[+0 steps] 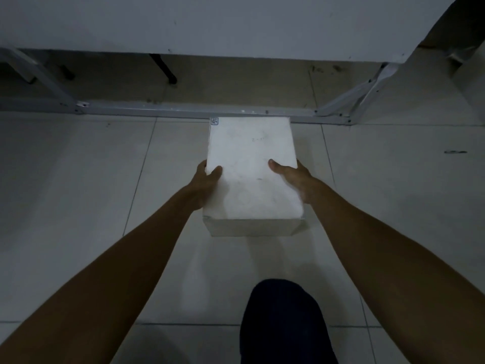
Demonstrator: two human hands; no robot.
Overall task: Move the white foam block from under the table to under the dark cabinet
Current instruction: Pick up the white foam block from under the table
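Note:
The white foam block (249, 164) is a thick rectangular slab with a small label at its far left corner. It sits in the middle of the view, in front of the table's floor bar. My left hand (206, 183) grips its left side with the thumb on top. My right hand (294, 177) grips its right side, thumb also lying on the top face. The fingers of both hands are hidden behind the block's sides. I cannot tell whether the block rests on the tiles or is lifted slightly.
The white table (210, 24) spans the top of the view, with its grey metal floor bar (183, 111) and slanted braces (349, 98) behind the block. Pale floor tiles (78, 179) surround it. My dark-clothed knee (283, 324) is at the bottom.

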